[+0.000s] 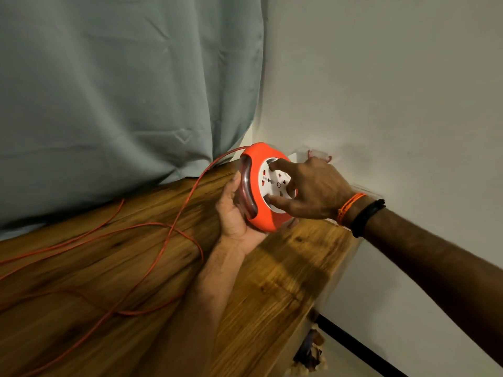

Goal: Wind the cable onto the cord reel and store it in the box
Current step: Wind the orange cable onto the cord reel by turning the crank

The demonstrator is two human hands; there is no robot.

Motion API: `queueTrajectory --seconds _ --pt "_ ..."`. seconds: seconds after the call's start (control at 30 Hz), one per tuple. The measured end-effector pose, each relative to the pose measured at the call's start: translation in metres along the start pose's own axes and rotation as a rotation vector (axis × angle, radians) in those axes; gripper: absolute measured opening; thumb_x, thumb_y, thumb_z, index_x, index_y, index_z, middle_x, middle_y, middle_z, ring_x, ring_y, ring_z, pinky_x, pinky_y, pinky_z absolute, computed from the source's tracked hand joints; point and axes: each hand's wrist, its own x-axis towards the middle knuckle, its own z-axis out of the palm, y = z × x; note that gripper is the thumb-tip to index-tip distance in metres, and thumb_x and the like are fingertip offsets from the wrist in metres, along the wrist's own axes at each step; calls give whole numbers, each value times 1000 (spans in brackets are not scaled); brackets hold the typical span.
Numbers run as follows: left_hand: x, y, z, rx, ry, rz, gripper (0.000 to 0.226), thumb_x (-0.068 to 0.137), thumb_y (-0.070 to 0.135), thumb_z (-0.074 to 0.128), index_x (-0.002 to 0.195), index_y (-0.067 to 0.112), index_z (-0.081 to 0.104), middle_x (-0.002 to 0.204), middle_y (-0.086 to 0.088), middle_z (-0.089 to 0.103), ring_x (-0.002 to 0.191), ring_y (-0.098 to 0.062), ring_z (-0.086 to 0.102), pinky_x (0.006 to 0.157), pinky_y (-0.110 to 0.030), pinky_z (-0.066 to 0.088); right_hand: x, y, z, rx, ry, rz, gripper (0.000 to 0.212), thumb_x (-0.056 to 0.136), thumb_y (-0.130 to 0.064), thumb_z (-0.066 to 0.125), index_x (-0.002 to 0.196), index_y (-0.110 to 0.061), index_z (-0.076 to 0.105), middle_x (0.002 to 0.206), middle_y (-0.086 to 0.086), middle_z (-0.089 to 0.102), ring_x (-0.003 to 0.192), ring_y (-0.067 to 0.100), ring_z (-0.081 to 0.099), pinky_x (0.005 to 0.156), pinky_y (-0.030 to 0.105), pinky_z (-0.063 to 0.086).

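1. Orange plastic forms the round body of the cord reel (262, 191), which is held up just above the far right corner of the wooden table (285, 281), close to the white wall (381, 91).
2. At its underside and left edge the left hand (235, 213) cups it, palm up, with the thumb lying along the clear handle; the fingers are hidden behind the body, so it is a supporting grip rather than a fist.
3. On the white socket face (276, 183) rests the right hand (310, 191), fingers spread: 1 fingertip sits in the recess at the top and the thumb presses near the lower rim. I judge this to be the grip for turning the centre to wind.
4. Most of the orange cable (168, 235) lies unwound. It leaves the top of the reel, runs left and down, and sprawls in several loose crossing loops over the table, some running off the left edge of view.
5. Winding therefore looks barely begun or only in its early turns; how much cord is already inside cannot be seen.
6. Still to do, as I read it: draw in all the loose loops, then place the reel in the box. No box can be made out for certain; a clear-edged thing sits beside the wall behind the right hand, but what it is I cannot tell.
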Motion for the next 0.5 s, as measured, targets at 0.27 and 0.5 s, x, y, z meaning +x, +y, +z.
queueTrajectory --seconds 0.27,0.5 --pt "0 0 7 25 40 76 81 66 45 81 136 9 61 136 -20 62 127 -38 57 110 -55 42 6 -18 7 831 5 762 42 73 -46 75 101 -14 70 76 2 74 51 13 62 44 21 47" --pt "-4 -2 12 19 13 28 85 72 45 74 143 4 52 135 -24 61 113 -41 64 96 -55 52 5 -20 7 1512 -203 1120 24 94 -38 57 107 -19 53 80 5 54 36 5 56 29 9 25"
